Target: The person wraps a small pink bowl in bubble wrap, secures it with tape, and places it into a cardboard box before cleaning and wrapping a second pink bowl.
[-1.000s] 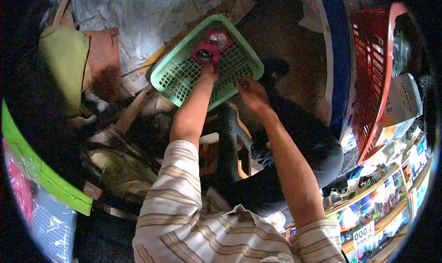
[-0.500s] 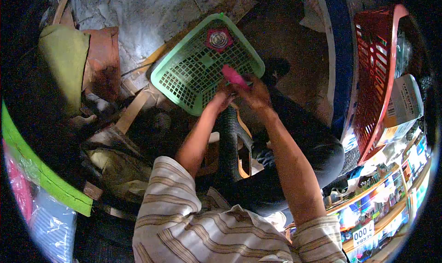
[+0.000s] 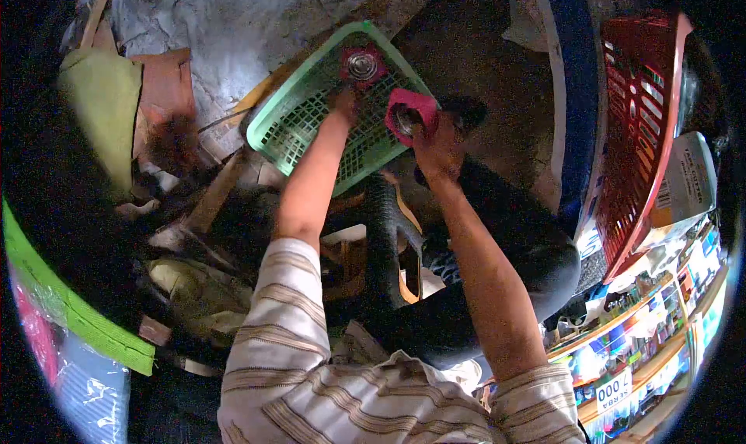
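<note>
A pink square item with a round metal centre (image 3: 362, 65) lies in the far end of the green plastic basket (image 3: 272, 115). Just below it, inside the basket, is my left hand (image 3: 344, 106); its fingers are too dark and blurred to make out. My right hand (image 3: 440, 147) grips a second pink square item with a round centre (image 3: 403, 108), tilted above the basket's right edge.
A red basket (image 3: 639, 133) stands at the right beside a tape cutter box (image 3: 687, 176). Shelves of goods (image 3: 629, 358) fill the lower right. Cloths and a bright green strip (image 3: 78, 304) are at the left. A dark stool (image 3: 382, 234) sits below the green basket.
My hands have moved apart. The left one has reached up and left toward the item in the basket. The held pink item has turned its round centre into view in my right hand.
</note>
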Demonstrator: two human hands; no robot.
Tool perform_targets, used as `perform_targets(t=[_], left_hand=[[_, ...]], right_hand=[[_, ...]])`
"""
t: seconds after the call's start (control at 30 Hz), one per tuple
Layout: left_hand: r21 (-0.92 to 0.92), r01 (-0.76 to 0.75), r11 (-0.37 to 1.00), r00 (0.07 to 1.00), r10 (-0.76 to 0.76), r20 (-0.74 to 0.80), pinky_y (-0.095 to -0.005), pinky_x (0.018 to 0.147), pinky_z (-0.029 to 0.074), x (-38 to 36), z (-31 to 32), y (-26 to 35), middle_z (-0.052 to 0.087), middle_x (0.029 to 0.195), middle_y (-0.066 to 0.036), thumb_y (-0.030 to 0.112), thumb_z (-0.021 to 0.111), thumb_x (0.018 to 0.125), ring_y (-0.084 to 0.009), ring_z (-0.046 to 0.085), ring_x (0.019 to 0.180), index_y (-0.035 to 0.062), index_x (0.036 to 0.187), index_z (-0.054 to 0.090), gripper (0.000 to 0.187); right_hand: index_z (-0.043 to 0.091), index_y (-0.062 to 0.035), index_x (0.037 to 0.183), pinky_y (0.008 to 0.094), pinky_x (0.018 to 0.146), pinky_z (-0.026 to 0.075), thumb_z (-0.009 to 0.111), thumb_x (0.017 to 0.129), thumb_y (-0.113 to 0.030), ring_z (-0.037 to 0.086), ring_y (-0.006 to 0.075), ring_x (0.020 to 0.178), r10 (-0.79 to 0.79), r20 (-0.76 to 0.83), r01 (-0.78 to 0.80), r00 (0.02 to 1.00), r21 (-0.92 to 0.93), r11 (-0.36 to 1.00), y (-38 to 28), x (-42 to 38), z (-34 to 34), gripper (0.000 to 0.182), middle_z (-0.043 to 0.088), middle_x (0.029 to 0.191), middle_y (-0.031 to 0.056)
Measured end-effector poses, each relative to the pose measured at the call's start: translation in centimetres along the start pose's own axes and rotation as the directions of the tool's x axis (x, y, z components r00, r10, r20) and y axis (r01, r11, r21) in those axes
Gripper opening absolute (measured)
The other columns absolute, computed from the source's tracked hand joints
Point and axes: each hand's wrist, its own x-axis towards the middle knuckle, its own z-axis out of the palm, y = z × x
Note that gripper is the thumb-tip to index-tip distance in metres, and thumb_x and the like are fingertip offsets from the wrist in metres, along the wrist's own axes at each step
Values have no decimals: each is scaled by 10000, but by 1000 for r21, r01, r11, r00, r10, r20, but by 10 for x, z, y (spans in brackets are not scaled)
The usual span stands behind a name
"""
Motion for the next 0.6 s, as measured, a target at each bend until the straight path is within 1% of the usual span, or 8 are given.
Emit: perform_targets(t=[0.13, 0.2, 0.23, 0.3, 0.33, 0.4, 0.43, 0.6], left_hand=[[-94, 0, 996, 996, 8, 84, -473, 1078, 547, 15, 13, 5, 690, 1374, -89, 518, 571, 1102, -293, 673, 1220, 167, 1543, 576, 564], [-162, -1, 987, 989, 25, 148, -471, 1082, 546, 6, 12, 3, 691, 1374, -92, 508, 576, 1097, -291, 672, 1225, 158, 1537, 582, 562], [-191, -2, 982, 983, 37, 177, -470, 1084, 546, 1, 13, 2, 692, 1374, -93, 503, 579, 1094, -290, 672, 1227, 154, 1534, 585, 562], [-236, -12, 972, 971, 67, 228, -468, 1088, 545, -21, 17, -11, 693, 1374, -96, 493, 584, 1089, -289, 672, 1232, 145, 1528, 591, 561], [-254, -20, 967, 963, 87, 257, -467, 1090, 545, -34, 17, -17, 694, 1374, -97, 488, 586, 1086, -288, 672, 1235, 141, 1525, 593, 560], [-285, -36, 958, 936, 132, 328, -465, 1094, 544, -57, 21, -25, 695, 1374, -99, 478, 591, 1081, -287, 671, 1239, 132, 1520, 599, 559], [-297, -46, 954, 917, 158, 367, -464, 1096, 543, -71, 19, -30, 695, 1374, -101, 473, 594, 1078, -286, 671, 1242, 128, 1517, 602, 558], [-329, -72, 942, 782, 258, 568, -459, 1106, 541, -152, 3, -79, 698, 1374, -107, 449, 606, 1065, -283, 671, 1254, 106, 1502, 617, 556]], right_hand=[[642, -47, 1341, 570, 945, 579, 761, 951, -429, 716, 496, 1107, 28, 50, -27, 998, -33, 999, 11, 1, 2, 559, 742, 1213, 253], [629, -25, 1351, 570, 964, 578, 744, 954, -452, 717, 494, 1121, 32, 99, -37, 995, 40, 999, 30, 6, 16, 595, 731, 1235, 278], [629, -25, 1351, 570, 964, 578, 744, 954, -452, 717, 494, 1121, 37, 78, -40, 996, 32, 999, 18, 2, 5, 595, 731, 1235, 278], [644, -44, 1352, 552, 985, 578, 742, 947, -494, 722, 481, 1138, -10, 105, -25, 994, 327, 945, -21, -15, -22, 613, 743, 1230, 273], [644, -44, 1352, 552, 985, 578, 742, 947, -494, 722, 481, 1138, -6, 76, -19, 997, 332, 943, -24, -15, -21, 613, 743, 1230, 273], [649, -82, 1368, 538, 986, 582, 748, 939, -511, 736, 457, 1128, 36, 230, -71, 972, 145, 987, -24, -6, -24, 615, 762, 1207, 241], [649, -82, 1368, 538, 986, 582, 748, 939, -511, 736, 457, 1128, 36, 186, -67, 982, 159, 985, -25, -3, -33, 615, 762, 1207, 241], [651, -95, 1351, 550, 914, 604, 747, 946, -500, 755, 435, 1087, -123, 399, -3, 909, 300, 954, -32, -32, -87, 581, 773, 1142, 245]])
